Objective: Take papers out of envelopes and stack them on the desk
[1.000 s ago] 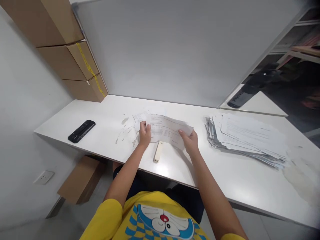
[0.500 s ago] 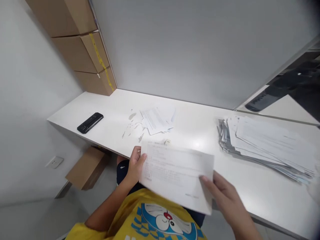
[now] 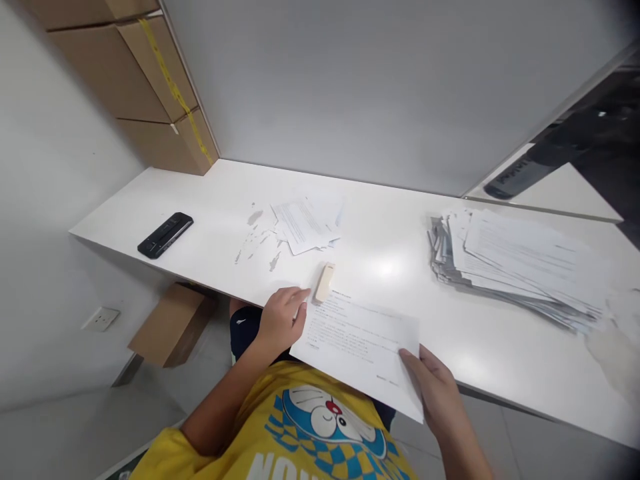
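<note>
A printed sheet of paper (image 3: 363,343) lies over the table's front edge, its near part hanging toward my lap. My right hand (image 3: 433,373) pinches its right edge, thumb on top and fingers underneath. My left hand (image 3: 285,317) is at the sheet's upper left corner, fingers stretched and thumb apart. Its fingertips are close to a small, cream, oblong object (image 3: 325,283) that looks like a mini stapler, standing at the sheet's far edge. Behind it lies a small heap of printed paper pieces (image 3: 307,227).
Scraps of torn paper (image 3: 256,233) lie left of the heap. A black phone (image 3: 165,235) rests at the table's left. A thick stack of papers (image 3: 520,267) sits to the right. Cardboard boxes (image 3: 170,143) are piled in the back left corner; another box (image 3: 173,327) is below the table.
The sheet has come down onto the table edge, uncovering the cream object. My left hand has let go of its left edge and moved toward that object. The camera view has shifted slightly.
</note>
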The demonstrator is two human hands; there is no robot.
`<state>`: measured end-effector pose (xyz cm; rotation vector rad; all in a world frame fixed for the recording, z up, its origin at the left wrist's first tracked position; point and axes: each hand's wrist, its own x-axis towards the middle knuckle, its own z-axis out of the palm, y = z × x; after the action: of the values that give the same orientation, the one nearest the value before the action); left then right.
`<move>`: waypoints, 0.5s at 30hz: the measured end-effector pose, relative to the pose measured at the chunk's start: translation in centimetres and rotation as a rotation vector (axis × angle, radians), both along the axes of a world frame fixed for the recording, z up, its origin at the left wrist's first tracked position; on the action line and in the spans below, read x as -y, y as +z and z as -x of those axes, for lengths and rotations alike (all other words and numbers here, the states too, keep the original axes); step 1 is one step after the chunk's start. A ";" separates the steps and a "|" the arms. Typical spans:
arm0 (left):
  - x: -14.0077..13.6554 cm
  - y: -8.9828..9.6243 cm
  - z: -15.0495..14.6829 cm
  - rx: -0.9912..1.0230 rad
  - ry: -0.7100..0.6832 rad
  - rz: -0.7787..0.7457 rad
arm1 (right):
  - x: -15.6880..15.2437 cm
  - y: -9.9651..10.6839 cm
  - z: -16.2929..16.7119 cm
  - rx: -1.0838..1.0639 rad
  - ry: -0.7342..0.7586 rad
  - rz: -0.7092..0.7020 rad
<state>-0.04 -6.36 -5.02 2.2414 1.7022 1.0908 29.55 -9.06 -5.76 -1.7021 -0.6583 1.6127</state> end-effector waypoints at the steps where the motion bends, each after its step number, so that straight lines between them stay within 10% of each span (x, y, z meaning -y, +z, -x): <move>1: -0.5 0.1 0.1 -0.048 -0.087 -0.050 | 0.0 0.2 0.0 0.000 0.001 0.007; 8: -2.1 -0.5 0.3 -0.140 -0.344 -0.224 | 0.0 0.5 -0.2 -0.043 -0.023 0.038; 15: -2.3 -1.8 -1.2 -0.033 -0.267 -0.274 | -0.1 1.4 0.1 -0.028 -0.044 0.034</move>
<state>1.11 -4.03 -6.85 2.5681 1.2768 1.2914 29.43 -9.00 -4.40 -1.7035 -0.5788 1.6227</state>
